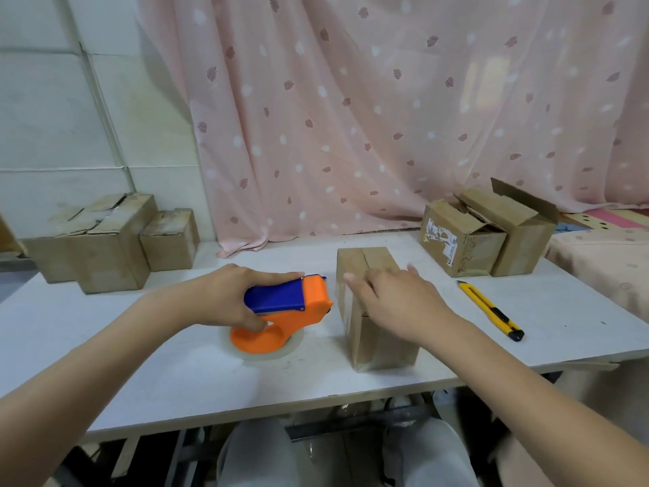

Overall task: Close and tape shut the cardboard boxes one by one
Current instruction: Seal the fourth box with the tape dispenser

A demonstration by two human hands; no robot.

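A small cardboard box (372, 339) stands on the white table (175, 374) in front of me, its top flaps folded down. My right hand (397, 300) lies on its top with the fingers spread and straight. To the left, my left hand (228, 297) grips an orange and blue tape dispenser (291, 307) that rests on the table over its clear tape roll (260, 353). The dispenser sits a short way from the box's left side.
Two boxes with raised flaps (491, 233) stand at the back right. Several closed boxes (105, 240) are stacked at the back left. A yellow utility knife (491, 311) lies right of the box. A pink curtain (386, 100) hangs behind the table.
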